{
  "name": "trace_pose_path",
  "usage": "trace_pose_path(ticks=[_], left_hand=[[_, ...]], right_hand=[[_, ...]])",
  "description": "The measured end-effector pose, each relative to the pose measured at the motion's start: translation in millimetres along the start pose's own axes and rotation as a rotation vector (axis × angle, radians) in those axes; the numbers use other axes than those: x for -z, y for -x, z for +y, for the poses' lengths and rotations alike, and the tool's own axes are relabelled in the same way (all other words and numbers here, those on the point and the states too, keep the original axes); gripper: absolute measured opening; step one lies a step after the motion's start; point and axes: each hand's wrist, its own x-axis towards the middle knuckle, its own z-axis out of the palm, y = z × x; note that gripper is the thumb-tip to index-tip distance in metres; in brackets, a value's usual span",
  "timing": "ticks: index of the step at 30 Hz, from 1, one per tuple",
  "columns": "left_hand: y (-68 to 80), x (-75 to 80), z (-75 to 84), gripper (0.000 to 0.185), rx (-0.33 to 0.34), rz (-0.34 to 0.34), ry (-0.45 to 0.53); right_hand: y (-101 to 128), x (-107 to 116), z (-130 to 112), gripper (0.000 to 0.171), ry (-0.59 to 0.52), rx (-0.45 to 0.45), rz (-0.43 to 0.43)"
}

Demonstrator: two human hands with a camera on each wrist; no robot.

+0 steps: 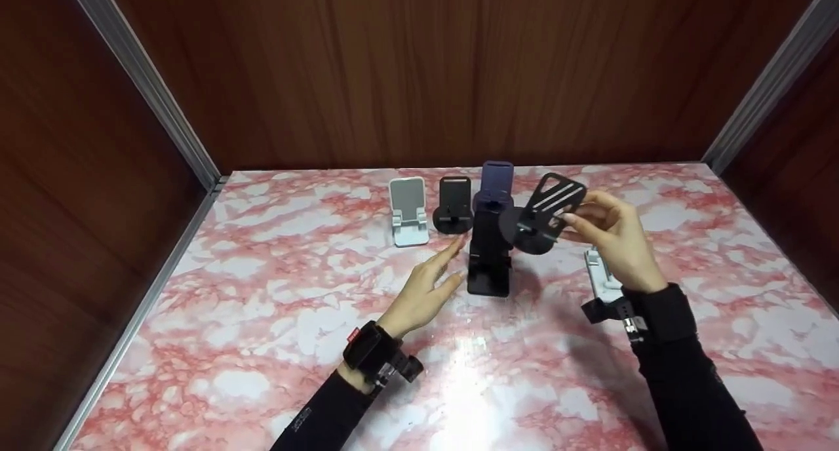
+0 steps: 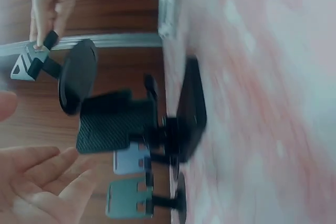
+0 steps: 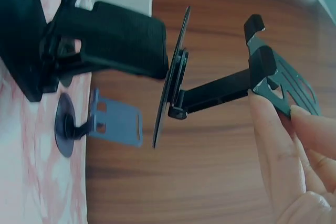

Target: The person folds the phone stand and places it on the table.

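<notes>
In the head view my right hand point(image 1: 616, 235) pinches the back plate of a black phone stand with slots point(image 1: 554, 202), held tilted above the table. The right wrist view shows thumb and fingers on the plate of this slotted stand point(image 3: 289, 85), its round base off the surface. My left hand point(image 1: 423, 294) holds nothing; its fingers reach out loosely beside a black phone stand with a rectangular base point(image 1: 488, 277), apart from it as far as I can see. That stand's ribbed back plate point(image 2: 118, 124) appears in the left wrist view.
Behind stand a white phone stand point(image 1: 409, 208), a small round-based black stand point(image 1: 454, 202) and a purple stand point(image 1: 497, 182), partly covered. Another white stand point(image 1: 600, 277) lies by my right wrist. Wooden panels point(image 1: 426, 77) wall the marbled table point(image 1: 262, 346).
</notes>
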Motion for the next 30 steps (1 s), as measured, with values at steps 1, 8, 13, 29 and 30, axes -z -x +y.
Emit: trace_pose_path(ticks=[1,8,13,29,30], left_hand=[[-0.7,-0.8,0.9,0.057,0.014,0.003,0.052],[-5.2,-6.9,3.2,0.052,0.111,0.015,0.366],[-9.6,-11.5,3.1,0.052,0.162,-0.013,0.53],[-21.7,-20.0,2.3,0.048,0.272,0.061,0.757],[-21.9,-20.5,2.4,0.048,0.278,0.076,0.753]], right_hand=[[0,-2,0,0.015,0.007,-0.002,-0.009],[5,-14,-2,0.018,0.071,0.02,-0.038],[8,-20,-4,0.02,0.066,0.02,-0.09],[15,-39,3,0.014,0.176,0.029,-0.241],[15,-40,3,0.013,0.174,0.027,-0.243]])
